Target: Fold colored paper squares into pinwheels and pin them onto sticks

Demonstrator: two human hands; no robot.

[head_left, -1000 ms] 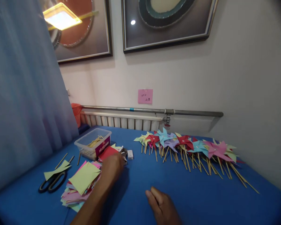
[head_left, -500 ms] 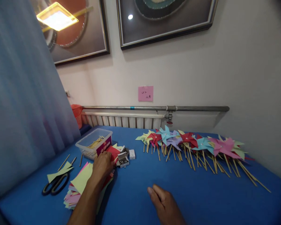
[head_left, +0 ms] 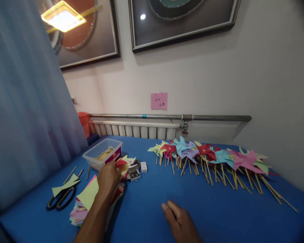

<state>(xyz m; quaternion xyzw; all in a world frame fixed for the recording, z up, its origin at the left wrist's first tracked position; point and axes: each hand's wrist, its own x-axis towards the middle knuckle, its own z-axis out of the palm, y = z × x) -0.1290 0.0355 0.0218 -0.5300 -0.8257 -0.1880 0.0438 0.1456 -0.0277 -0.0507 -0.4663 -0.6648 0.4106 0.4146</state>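
Your likeliest trouble is at left of centre in the frame, where your left hand (head_left: 108, 175) sits wedged between the clear plastic tub (head_left: 116, 155) and the paper stack (head_left: 87, 195). Your forearm lies over that uneven stack, so a sideways drag of the wrist could fan the sheets out across the blue tabletop (head_left: 147, 209). Just right of your knuckles, the loose red and yellow paper pieces (head_left: 124, 163) run up beside the open small box of metal fasteners (head_left: 136, 179); if you sweep them out too briskly, that box could tip and scatter its contents. Pushing forward could also nudge the tub with its bamboo sticks (head_left: 104, 154). As for the grip, your left fingers are bent downward behind the back of the hand, so I cannot tell how far apart they are, or whether they pinch a sheet or merely touch it. Your right hand (head_left: 179, 219), at bottom centre-right, is loosely clenched, thumb along the forefinger, above the blue surface; nothing shows sticking out, though something small could be hidden inside it
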